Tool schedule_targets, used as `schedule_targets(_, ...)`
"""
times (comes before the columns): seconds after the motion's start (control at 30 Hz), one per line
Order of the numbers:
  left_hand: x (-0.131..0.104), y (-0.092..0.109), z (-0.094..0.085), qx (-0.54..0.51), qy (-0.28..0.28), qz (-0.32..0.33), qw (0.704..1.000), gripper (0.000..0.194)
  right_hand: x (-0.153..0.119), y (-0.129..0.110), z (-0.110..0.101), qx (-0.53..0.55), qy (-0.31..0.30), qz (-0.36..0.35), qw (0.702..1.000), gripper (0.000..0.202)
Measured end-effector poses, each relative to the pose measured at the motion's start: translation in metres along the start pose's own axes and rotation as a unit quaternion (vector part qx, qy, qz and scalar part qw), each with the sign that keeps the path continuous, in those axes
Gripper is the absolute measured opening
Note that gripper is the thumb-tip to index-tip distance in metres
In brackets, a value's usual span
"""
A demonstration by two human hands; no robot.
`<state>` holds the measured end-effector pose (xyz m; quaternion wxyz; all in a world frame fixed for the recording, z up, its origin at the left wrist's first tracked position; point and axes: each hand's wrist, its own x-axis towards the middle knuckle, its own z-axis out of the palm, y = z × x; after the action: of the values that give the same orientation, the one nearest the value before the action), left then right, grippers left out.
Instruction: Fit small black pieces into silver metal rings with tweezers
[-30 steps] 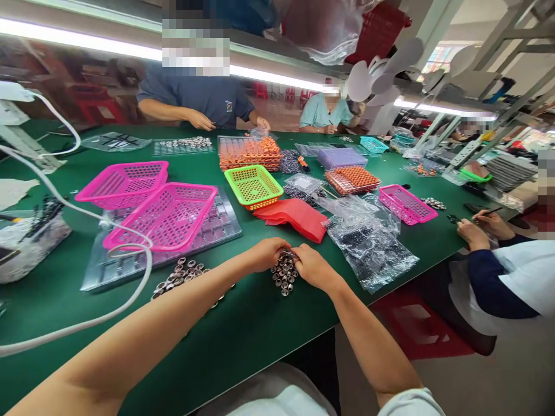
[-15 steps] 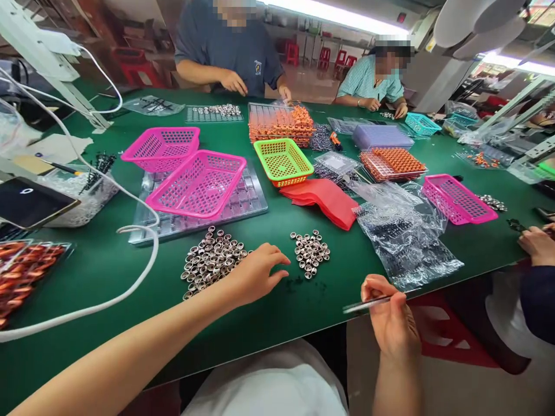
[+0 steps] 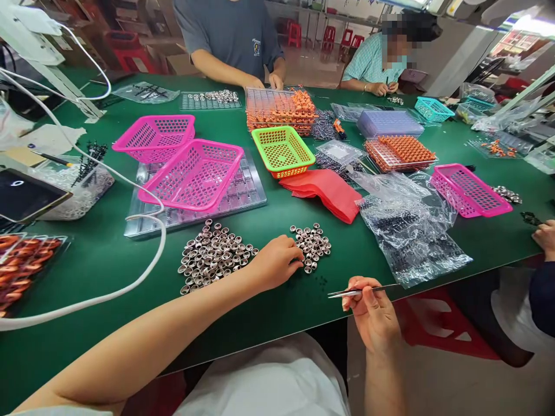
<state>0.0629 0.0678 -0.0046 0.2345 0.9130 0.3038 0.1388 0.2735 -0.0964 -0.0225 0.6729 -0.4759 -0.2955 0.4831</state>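
My left hand [image 3: 280, 262] reaches over the green table [image 3: 260, 323], its fingertips together at the left edge of the smaller pile of metal rings [image 3: 315, 245]. Whatever those fingertips pinch is too small to make out. A larger pile of metal rings [image 3: 208, 257] lies to the left, partly behind my forearm. Nearer the table's front edge, my right hand [image 3: 373, 318] holds metal tweezers [image 3: 347, 293] between thumb and fingers, tips pointing left. Several tiny dark bits lie on the table between the two hands.
Pink baskets [image 3: 197, 176], a green basket [image 3: 284, 151], a red cloth [image 3: 325, 190] and clear plastic bags [image 3: 411, 231] lie beyond the piles. A white cable [image 3: 147, 277] curves across the left side. Two people work opposite; another person's hand [image 3: 545, 238] is at the far right.
My left hand has moved right to the smaller pile, and its fingers have closed. My right hand has shifted left with the tweezers. The view has tilted slightly.
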Motion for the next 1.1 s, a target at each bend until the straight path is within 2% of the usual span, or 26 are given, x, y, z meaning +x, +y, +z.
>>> schedule_targets(0.17,0.002,-0.003,0.005,0.006,0.031,0.027,0.999,0.007,0.000,0.008,0.002,-0.010,0.011,0.028,1.000,0.019)
schedule_targets(0.27,-0.003,0.000,0.002,-0.002,0.060,0.036,0.998,0.007,0.001,0.009,0.006,-0.002,0.002,0.027,1.000,0.017)
schedule_targets(0.47,-0.045,0.014,-0.015,-0.057,0.106,0.058,0.991,0.009,0.001,0.005,0.006,-0.014,-0.040,-0.021,0.999,0.011)
schedule_targets(0.57,-0.068,0.017,-0.017,-0.091,0.136,0.030,0.986,0.008,-0.003,0.007,0.011,-0.036,-0.060,-0.029,0.997,0.012)
schedule_targets(0.7,-0.082,0.014,-0.014,-0.107,0.129,-0.020,0.986,0.020,-0.010,0.012,0.023,-0.087,-0.049,-0.021,0.995,0.013)
schedule_targets(0.77,-0.083,0.011,-0.011,-0.117,0.129,-0.005,0.985,0.025,-0.012,0.012,0.026,-0.137,-0.037,-0.024,0.990,0.014)
schedule_targets(0.9,-0.082,0.007,-0.008,-0.137,0.102,0.014,0.985,0.021,-0.014,0.007,0.023,-0.239,-0.044,-0.091,0.966,0.019)
schedule_targets(1.0,-0.082,0.008,-0.007,-0.164,0.079,0.005,0.983,0.021,-0.017,0.003,0.018,-0.252,-0.035,-0.103,0.962,0.018)
schedule_targets(1.1,-0.084,0.009,-0.007,-0.189,0.069,-0.013,0.979,0.021,-0.021,0.001,0.015,-0.226,0.021,-0.089,0.970,0.015)
